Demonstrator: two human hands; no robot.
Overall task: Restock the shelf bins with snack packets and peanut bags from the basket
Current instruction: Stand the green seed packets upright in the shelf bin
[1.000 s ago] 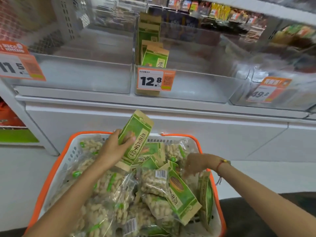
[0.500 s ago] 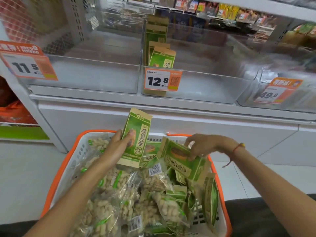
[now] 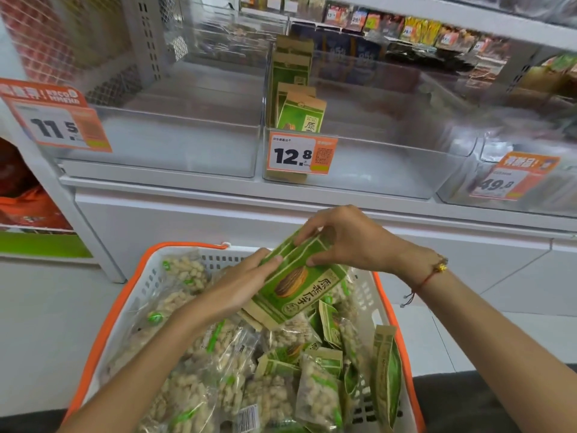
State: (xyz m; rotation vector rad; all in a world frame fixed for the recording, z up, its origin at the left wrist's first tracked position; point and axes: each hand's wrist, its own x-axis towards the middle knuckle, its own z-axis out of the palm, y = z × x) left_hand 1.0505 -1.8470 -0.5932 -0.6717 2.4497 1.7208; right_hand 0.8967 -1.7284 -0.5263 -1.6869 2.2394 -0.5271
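Green paper snack packets (image 3: 293,285), stacked flat, sit above my orange-rimmed white plastic basket (image 3: 125,307); left hand (image 3: 231,292) and right hand (image 3: 349,242) both clasp them, fingers curled, probably squaring them for the clear shelf bin (image 3: 374,170).

Orange price tags (image 3: 300,153) front the bins; white floor (image 3: 37,323)

2 hands (image 3: 349,242) — green snack packets (image 3: 296,285)

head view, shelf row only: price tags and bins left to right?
11.5 price tag → left clear bin → 12.8 price tag on the middle bin, which holds green packets → 49.8 price tag on the right bin.
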